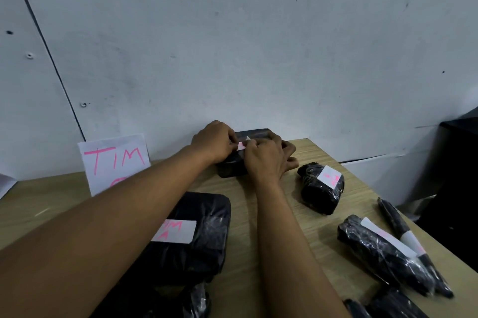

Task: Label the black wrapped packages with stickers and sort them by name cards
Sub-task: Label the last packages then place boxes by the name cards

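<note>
While both hands work at the far edge of the table point(258, 214), a person fixes a sticker point(241, 146) onto a black package point(254, 134) lying against the wall point(258, 32). The left hand point(214, 143) pinches one end of the pink-marked sticker; the right hand point(267, 159) pinches the other, its remaining fingers spread over the package.

Labelling looks well under way. A large package point(204, 227) near the left forearm already carries a sticker written in pink, and it lies just in front of the name card point(115, 162) reading "TIM", propped against the wall. A rounded package point(320, 188) to the right is labelled too, as are a long package point(380, 247) and a slim one point(403, 229) by the table's right edge. What those stickers read is too blurred to tell.

More wrapped bundles at the bottom edge are cut off, so their state is unclear. Sorting seems mostly ahead: the right-hand packages lie by no visible card. A dark cabinet point(460, 175) stands beyond the table's right side.
</note>
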